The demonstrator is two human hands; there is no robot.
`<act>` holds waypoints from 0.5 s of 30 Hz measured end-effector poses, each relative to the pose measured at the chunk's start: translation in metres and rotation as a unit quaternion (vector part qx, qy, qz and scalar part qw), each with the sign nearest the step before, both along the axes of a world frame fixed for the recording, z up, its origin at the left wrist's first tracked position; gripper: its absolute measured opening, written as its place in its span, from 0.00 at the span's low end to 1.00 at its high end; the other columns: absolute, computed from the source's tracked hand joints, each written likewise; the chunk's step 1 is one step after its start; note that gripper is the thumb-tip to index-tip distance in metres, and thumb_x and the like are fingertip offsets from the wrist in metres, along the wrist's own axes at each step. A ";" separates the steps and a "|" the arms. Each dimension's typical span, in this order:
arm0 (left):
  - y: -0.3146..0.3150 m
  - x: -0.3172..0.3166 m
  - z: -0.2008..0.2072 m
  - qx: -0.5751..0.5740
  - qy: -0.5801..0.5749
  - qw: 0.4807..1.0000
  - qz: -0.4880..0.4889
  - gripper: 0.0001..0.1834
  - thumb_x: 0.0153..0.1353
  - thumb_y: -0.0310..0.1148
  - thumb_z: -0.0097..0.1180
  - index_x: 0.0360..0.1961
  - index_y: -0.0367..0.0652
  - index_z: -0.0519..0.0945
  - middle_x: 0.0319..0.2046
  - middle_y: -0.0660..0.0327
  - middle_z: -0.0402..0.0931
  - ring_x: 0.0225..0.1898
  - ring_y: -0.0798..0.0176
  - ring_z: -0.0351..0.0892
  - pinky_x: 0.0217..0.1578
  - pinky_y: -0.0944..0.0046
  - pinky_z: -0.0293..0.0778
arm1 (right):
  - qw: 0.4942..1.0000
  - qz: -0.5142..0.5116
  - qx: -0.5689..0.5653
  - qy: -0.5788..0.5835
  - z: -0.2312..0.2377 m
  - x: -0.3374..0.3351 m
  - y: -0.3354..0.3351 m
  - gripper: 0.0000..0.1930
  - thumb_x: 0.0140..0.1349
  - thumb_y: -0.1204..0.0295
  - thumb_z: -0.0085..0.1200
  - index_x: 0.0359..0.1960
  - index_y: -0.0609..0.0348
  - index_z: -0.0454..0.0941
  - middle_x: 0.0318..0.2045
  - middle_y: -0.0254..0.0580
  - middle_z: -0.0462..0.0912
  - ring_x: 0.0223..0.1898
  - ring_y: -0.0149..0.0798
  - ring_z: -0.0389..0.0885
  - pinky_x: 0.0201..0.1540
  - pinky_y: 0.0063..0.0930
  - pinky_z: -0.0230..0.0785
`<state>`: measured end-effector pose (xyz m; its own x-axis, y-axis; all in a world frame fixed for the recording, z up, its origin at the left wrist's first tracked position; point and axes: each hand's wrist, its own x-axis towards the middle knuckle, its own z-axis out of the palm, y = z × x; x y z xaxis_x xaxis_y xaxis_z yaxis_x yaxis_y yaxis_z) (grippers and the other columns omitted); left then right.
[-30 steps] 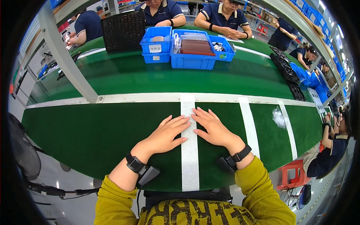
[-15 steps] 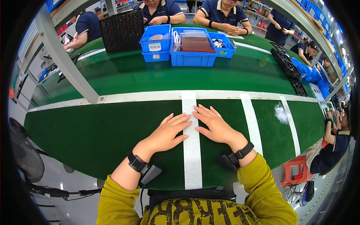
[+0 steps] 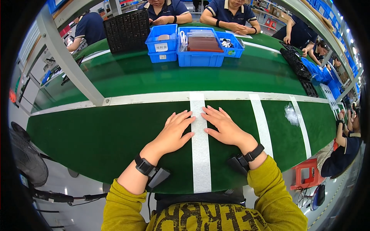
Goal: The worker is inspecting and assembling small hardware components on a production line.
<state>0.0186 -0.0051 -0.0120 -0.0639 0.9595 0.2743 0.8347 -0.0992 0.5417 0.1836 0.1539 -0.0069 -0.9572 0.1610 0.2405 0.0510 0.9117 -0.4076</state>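
Observation:
My left hand (image 3: pixel 172 133) lies palm down on the green work surface (image 3: pixel 104 142), its fingers stretched toward a white strip (image 3: pixel 200 165) that runs away from me. On the strip's other side rests my right hand (image 3: pixel 227 129), also flat, with its fingertips at the strip's edge. Neither hand holds anything. The two hands are apart, with the strip showing between them. Each wrist wears a black strap with a small dark box; the left one (image 3: pixel 158 178) sits near the surface's front edge.
Beyond a white rail (image 3: pixel 150 97) stand blue bins (image 3: pixel 200 59) with brown sheets and small parts. A black tray (image 3: pixel 127 30) leans left of them. A crumpled clear plastic bag (image 3: pixel 291 114) lies at right. A grey post (image 3: pixel 71 57) rises at left. Several people sit or stand around.
My hands have drawn slightly apart, showing more of the strip between them. The whole view has shifted a little. At the far right, a standing person now leans over the black trays.

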 end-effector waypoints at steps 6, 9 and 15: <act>-0.001 0.000 0.002 0.011 0.012 1.000 0.026 0.24 0.56 0.34 0.54 0.55 0.44 0.67 0.60 0.54 0.59 0.64 0.52 0.52 0.63 0.47 0.44 | 1.000 0.000 0.000 -0.001 0.001 0.000 -0.001 0.24 0.59 0.65 0.50 0.56 0.57 0.65 0.61 0.46 0.61 0.64 0.45 0.55 0.65 0.46 0.43; 0.000 -0.001 0.001 0.023 0.017 0.998 0.047 0.25 0.55 0.33 0.55 0.55 0.45 0.67 0.60 0.54 0.59 0.64 0.52 0.52 0.63 0.48 0.44 | 1.000 0.001 0.000 0.001 0.000 0.000 0.000 0.24 0.59 0.65 0.50 0.56 0.57 0.65 0.61 0.46 0.62 0.64 0.45 0.55 0.65 0.46 0.44; 0.000 -0.001 0.004 0.041 0.007 0.998 0.042 0.25 0.55 0.33 0.56 0.55 0.45 0.67 0.60 0.54 0.59 0.64 0.51 0.52 0.63 0.48 0.44 | 1.000 0.001 0.004 0.003 -0.001 0.000 0.001 0.24 0.59 0.64 0.50 0.56 0.58 0.65 0.60 0.47 0.62 0.64 0.45 0.55 0.65 0.46 0.44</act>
